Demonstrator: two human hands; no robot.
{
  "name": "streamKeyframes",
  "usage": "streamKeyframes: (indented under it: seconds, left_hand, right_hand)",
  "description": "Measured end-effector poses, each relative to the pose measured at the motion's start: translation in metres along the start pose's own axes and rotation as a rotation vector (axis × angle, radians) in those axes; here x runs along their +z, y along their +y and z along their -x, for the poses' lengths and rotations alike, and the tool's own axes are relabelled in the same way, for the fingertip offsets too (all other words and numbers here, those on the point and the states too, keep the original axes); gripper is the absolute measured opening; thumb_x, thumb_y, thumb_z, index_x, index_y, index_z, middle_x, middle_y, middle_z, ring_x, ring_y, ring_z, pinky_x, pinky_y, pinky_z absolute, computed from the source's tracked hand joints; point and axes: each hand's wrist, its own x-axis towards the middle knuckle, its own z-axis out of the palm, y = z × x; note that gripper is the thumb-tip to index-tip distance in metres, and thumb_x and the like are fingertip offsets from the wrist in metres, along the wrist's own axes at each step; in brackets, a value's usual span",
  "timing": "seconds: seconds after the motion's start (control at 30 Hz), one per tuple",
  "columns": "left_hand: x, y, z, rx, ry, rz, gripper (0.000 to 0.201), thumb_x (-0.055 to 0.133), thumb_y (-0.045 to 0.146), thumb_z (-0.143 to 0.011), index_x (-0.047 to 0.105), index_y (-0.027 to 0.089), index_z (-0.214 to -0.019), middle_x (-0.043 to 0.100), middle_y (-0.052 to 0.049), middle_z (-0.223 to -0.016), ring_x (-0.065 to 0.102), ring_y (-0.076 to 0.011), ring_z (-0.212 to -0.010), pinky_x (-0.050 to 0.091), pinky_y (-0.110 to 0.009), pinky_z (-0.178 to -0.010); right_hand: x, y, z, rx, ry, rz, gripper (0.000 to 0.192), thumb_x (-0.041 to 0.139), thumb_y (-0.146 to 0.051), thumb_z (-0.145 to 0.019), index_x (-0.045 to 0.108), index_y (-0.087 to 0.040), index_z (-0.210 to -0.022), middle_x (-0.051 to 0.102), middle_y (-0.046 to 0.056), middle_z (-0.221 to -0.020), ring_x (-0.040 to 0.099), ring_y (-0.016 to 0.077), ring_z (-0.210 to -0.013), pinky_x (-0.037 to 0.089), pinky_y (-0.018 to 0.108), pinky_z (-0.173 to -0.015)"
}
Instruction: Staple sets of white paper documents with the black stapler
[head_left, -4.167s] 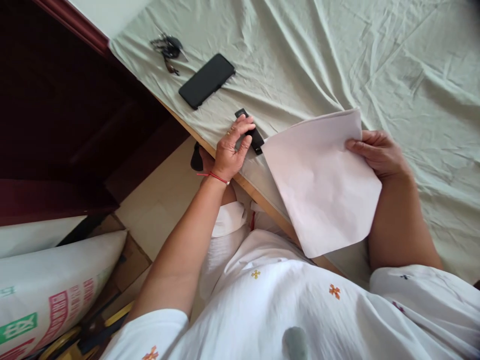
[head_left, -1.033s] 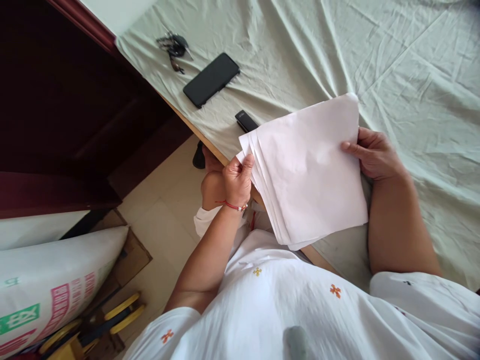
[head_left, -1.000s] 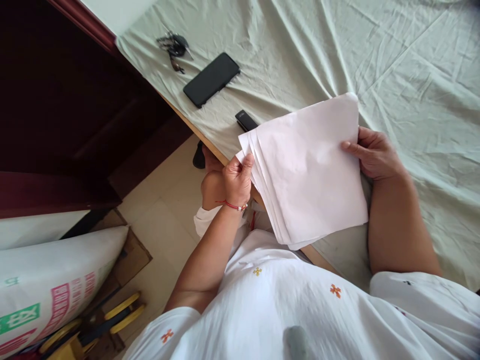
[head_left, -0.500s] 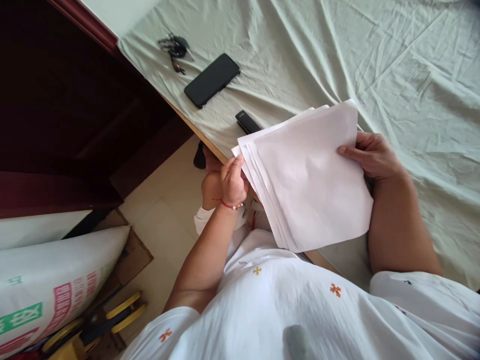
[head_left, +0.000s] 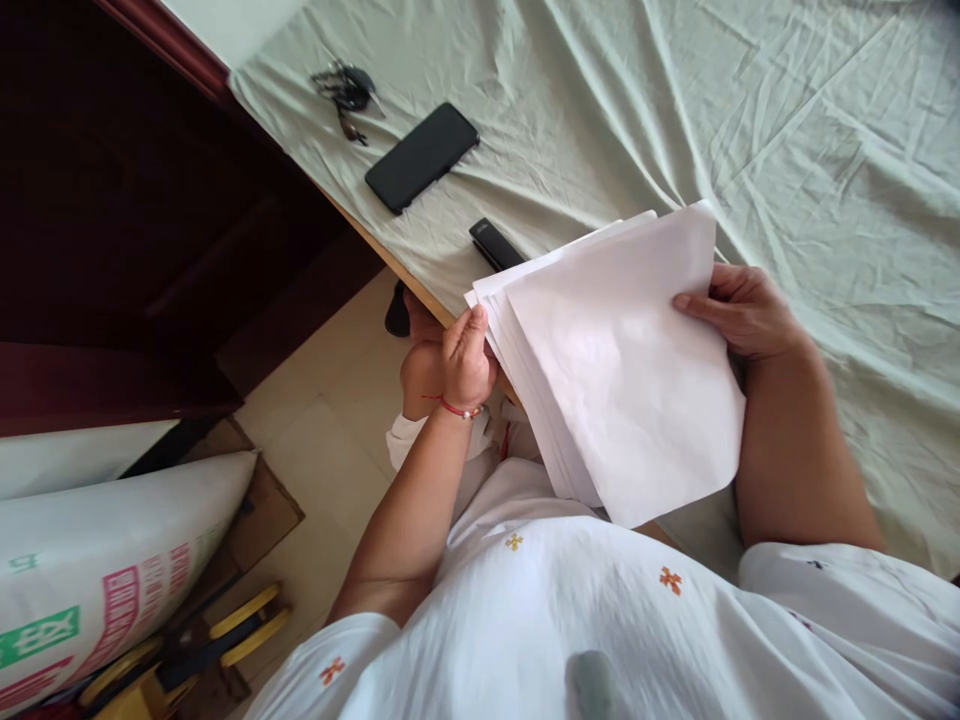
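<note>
The stack of white sheets (head_left: 622, 370) is held up over the table edge, fanned out at its left corner. Right hand (head_left: 739, 312) pinches the right edge, left hand (head_left: 463, 352) pinches the fanned corner. Looks like mid-squaring; next it probably needs tapping even. Stapler (head_left: 495, 243) sits just behind, phone (head_left: 421, 157) further off.

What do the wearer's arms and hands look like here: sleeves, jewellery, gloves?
Both hands are bare, no gloves. The left hand has a thin red cord bracelet with small pale beads at the wrist. The right hand shows no bracelet or ring. Forearms are uncovered; short white fabric sleeves with small orange cross motifs end near the elbows.
</note>
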Motion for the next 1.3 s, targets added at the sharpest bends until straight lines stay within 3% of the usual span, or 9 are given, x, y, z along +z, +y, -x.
streamKeyframes:
  seconds: [0.2, 0.5, 0.97, 1.3]
  left_hand:
    - [-0.001, 0.000, 0.001, 0.005, -0.023, -0.046, 0.047, 0.070, 0.068, -0.089, 0.081, 0.022, -0.098, 0.079, -0.006, -0.099, 0.075, -0.0265, -0.109, 0.059, -0.039, -0.104]
    - [0.006, 0.004, 0.003, 0.015, -0.011, 0.025, 0.043, 0.068, 0.064, -0.092, 0.081, 0.024, -0.100, 0.078, -0.005, -0.101, 0.076, -0.0249, -0.107, 0.061, -0.038, -0.100]
    - [0.008, 0.006, 0.004, -0.002, 0.034, 0.007, 0.049, 0.067, 0.069, -0.090, 0.080, 0.021, -0.090, 0.078, -0.006, -0.096, 0.072, -0.0283, -0.120, 0.058, -0.041, -0.107]
    - [0.012, 0.010, 0.003, 0.003, 0.047, -0.002, 0.049, 0.069, 0.071, -0.086, 0.080, 0.023, -0.091, 0.078, -0.006, -0.102, 0.069, -0.0291, -0.127, 0.055, -0.041, -0.112]
  right_hand:
    - [0.000, -0.001, 0.000, 0.012, -0.002, 0.018, 0.028, 0.092, -0.034, -0.078, 0.085, -0.026, -0.104, 0.083, 0.003, -0.101, 0.079, 0.0190, -0.082, 0.067, 0.028, -0.072]
    - [0.000, -0.005, 0.002, 0.028, -0.046, 0.041, 0.028, 0.090, -0.035, -0.080, 0.085, -0.026, -0.106, 0.083, 0.003, -0.102, 0.079, 0.0201, -0.085, 0.068, 0.029, -0.074]
    - [0.002, -0.007, 0.004, 0.056, -0.053, 0.056, 0.032, 0.090, -0.034, -0.080, 0.085, -0.028, -0.111, 0.083, 0.002, -0.105, 0.080, 0.0217, -0.091, 0.069, 0.030, -0.078]
    - [0.006, -0.008, 0.003, 0.057, -0.069, 0.012, 0.025, 0.090, -0.031, -0.079, 0.086, -0.029, -0.104, 0.083, 0.000, -0.100, 0.080, 0.0207, -0.087, 0.069, 0.028, -0.076]
